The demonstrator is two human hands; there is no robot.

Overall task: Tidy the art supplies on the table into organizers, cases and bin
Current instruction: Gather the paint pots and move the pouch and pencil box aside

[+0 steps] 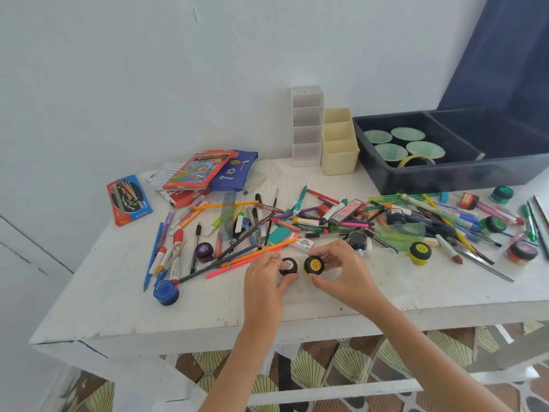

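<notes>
Two paint jars gripped, front-centre of table [118,307].
left hand [263,281] fingers clamped on pale-label jar [288,266], right hand [341,269] fingers clamped on yellow-label jar [314,265]; jars side by side. Pens [430,215] piled behind, dark bin [445,173] back right.

One white organizer [307,126], one cream organizer [339,150], one dark bin [445,176], four green-lidded tubs [390,151], one tape roll [416,157].
</notes>
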